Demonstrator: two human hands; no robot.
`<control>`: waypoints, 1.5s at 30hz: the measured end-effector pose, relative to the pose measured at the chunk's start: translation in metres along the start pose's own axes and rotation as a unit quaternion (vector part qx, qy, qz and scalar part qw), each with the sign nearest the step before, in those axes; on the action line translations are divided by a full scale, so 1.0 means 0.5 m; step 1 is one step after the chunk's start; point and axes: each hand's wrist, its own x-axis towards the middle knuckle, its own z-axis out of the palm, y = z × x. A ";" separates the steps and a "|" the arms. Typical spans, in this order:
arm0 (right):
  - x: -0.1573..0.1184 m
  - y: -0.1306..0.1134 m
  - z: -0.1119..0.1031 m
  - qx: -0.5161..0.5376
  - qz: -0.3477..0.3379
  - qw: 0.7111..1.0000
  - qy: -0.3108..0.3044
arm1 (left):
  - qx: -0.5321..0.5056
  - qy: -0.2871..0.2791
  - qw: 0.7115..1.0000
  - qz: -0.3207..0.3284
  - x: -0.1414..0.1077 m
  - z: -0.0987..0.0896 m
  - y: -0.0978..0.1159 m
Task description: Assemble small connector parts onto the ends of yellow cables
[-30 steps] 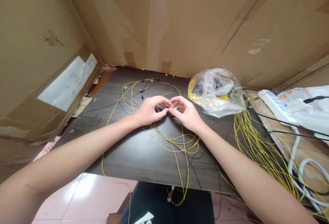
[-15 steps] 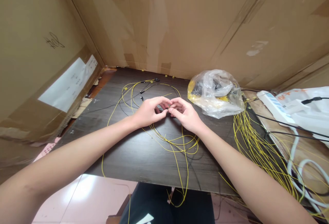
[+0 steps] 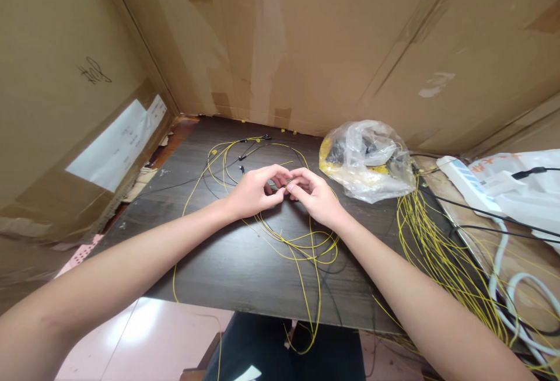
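My left hand (image 3: 258, 192) and my right hand (image 3: 317, 195) meet fingertip to fingertip above the dark tabletop (image 3: 219, 264). Both are closed in a pinch. Between the fingertips is something small and dark, with thin wire close by; its shape is mostly hidden by the fingers. Loops of thin yellow wire (image 3: 301, 245) lie beneath and in front of my hands, and one loop hangs over the table's front edge. Behind my left hand, black connectors (image 3: 241, 158) sit at the wire ends.
A clear plastic bag (image 3: 370, 162) holding yellow and black items lies at the back right. A thick bundle of yellow wires (image 3: 431, 241) runs down the right side, beside a white power strip (image 3: 468, 185). Cardboard walls (image 3: 262, 37) enclose the back and left.
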 end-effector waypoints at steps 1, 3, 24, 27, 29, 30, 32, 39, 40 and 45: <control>0.000 0.001 0.000 -0.005 0.000 1.000 0.004 | 0.003 0.001 1.000 -0.002 0.000 0.000 0.001; -0.001 0.002 0.001 -0.014 -0.001 1.000 0.011 | 0.006 0.003 1.000 -0.007 0.000 0.000 0.003; 0.000 0.005 -0.001 0.001 -0.007 1.000 0.005 | 0.011 0.006 1.000 0.016 0.000 0.001 -0.005; 0.000 0.003 0.000 0.008 -0.007 1.000 0.002 | 0.011 0.004 1.000 0.016 0.000 0.000 -0.004; 0.000 0.001 0.000 0.014 -0.008 1.000 -0.002 | 0.011 0.001 1.000 0.015 0.000 0.000 -0.003; 0.000 0.001 0.000 0.017 -0.009 1.000 -0.003 | 0.013 0.001 1.000 0.015 0.000 0.000 -0.003; 0.001 0.000 0.000 0.018 -0.010 1.000 -0.005 | 0.016 0.002 1.000 0.018 0.000 0.000 -0.003; 0.002 0.001 -0.001 0.007 -0.015 1.000 -0.007 | 0.016 0.001 1.000 0.021 -0.001 -0.001 -0.001; 0.002 0.001 -0.001 0.006 -0.014 1.000 -0.007 | 0.017 0.000 1.000 0.021 -0.001 -0.001 -0.001; 0.003 0.002 -0.003 0.009 -0.012 1.000 -0.011 | 0.023 -0.001 1.000 0.021 -0.001 -0.001 -0.002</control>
